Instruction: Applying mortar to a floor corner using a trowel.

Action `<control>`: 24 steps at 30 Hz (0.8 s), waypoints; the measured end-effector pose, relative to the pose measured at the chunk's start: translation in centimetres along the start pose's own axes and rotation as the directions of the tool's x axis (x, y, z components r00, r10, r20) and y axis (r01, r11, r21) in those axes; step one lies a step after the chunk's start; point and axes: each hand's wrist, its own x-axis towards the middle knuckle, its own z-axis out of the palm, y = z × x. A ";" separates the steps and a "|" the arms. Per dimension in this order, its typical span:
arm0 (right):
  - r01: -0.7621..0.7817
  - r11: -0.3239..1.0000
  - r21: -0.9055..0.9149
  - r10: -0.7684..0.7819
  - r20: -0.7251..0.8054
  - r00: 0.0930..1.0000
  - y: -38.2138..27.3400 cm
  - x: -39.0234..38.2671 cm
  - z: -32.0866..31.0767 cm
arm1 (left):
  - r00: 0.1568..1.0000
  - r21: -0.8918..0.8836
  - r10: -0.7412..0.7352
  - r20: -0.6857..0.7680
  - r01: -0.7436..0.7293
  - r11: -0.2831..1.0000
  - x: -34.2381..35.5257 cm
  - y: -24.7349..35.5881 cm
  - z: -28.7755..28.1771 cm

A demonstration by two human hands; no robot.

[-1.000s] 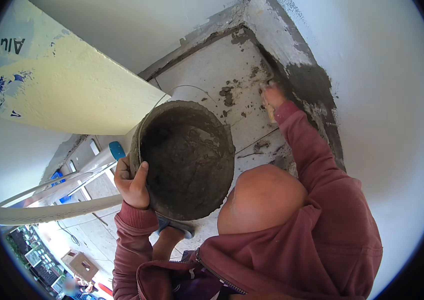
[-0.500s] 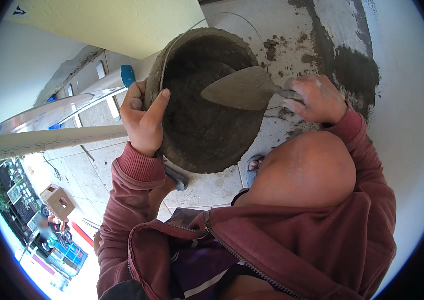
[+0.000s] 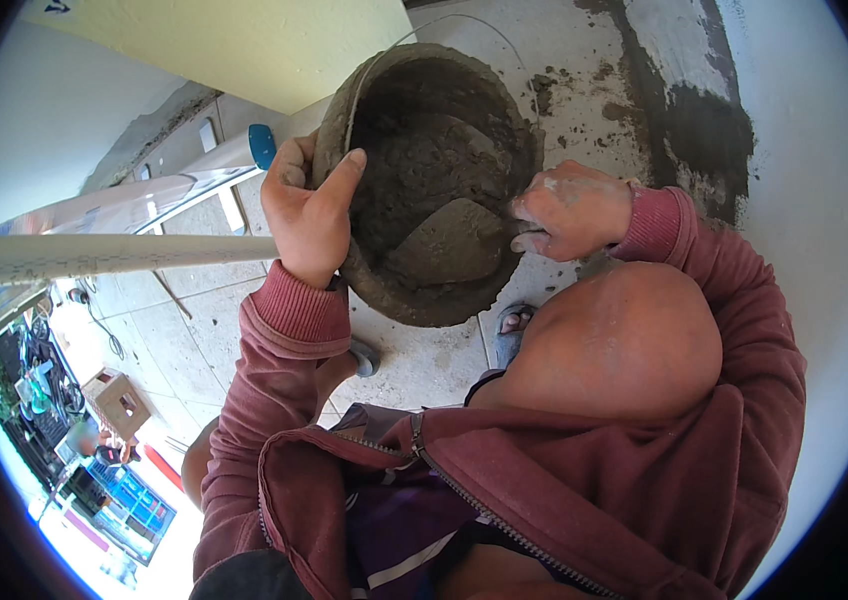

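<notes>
My left hand grips the rim of a mortar-crusted bucket at its left side, thumb over the top. The bucket holds dark grey wet mortar, and its thin wire handle arches over the back. My right hand is closed on the handle of a trowel at the bucket's right rim, with the mud-coated blade down in the mortar and the handle mostly hidden by my fingers.
Mortar smears run along the white right wall. A pale yellow panel stands behind the bucket. Leftward are a long pole, a wooden stool on floor tiles, and a person outside among stacked items.
My right hand left the floor by the wall and came to the bucket with the trowel, whose blade then dipped into the mortar. The bucket and left hand moved up in view.
</notes>
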 end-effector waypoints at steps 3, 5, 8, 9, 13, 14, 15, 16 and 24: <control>-0.029 0.982 0.185 0.033 -0.021 0.999 1.7 -1.4 0.0 | 1.000 -0.030 0.014 0.011 -0.013 0.999 0.8 -1.5 -0.9; -0.049 0.907 0.418 0.064 -0.021 0.998 2.2 -2.2 0.2 | 0.999 -0.063 -0.027 0.034 0.030 0.998 1.1 -1.4 -1.8; 0.052 0.749 0.661 0.032 -0.115 0.993 3.6 -4.4 0.3 | 0.993 -0.107 -0.108 0.044 0.112 0.988 1.4 -1.6 -3.5; 0.045 0.753 0.656 0.042 -0.116 0.992 4.3 -5.3 0.0 | 0.988 -0.134 -0.145 0.051 0.151 0.979 1.5 -2.1 -3.8; 0.011 -0.086 0.996 0.384 0.023 0.923 11.8 -8.6 -0.2 | 0.991 -0.068 -0.104 0.080 0.110 0.992 1.2 -1.7 -3.4; 0.060 -0.132 0.989 0.565 0.026 0.825 15.9 -7.9 0.4 | 0.993 -0.077 -0.090 0.082 0.096 0.992 0.9 -1.3 -2.7; 0.113 -0.166 0.980 0.723 0.043 0.689 18.8 -7.6 1.0 | 0.993 -0.091 -0.078 0.085 0.086 0.992 0.7 -1.2 -1.8; 0.116 -0.165 0.979 0.720 0.039 0.692 19.1 -7.4 1.3 | 0.994 -0.088 -0.075 0.082 0.082 0.993 0.5 -1.0 -1.5; 0.019 -0.126 0.992 0.720 0.078 0.689 17.2 -5.0 7.7 | 0.999 -0.034 -0.001 0.053 0.002 0.999 -0.5 -0.2 -0.5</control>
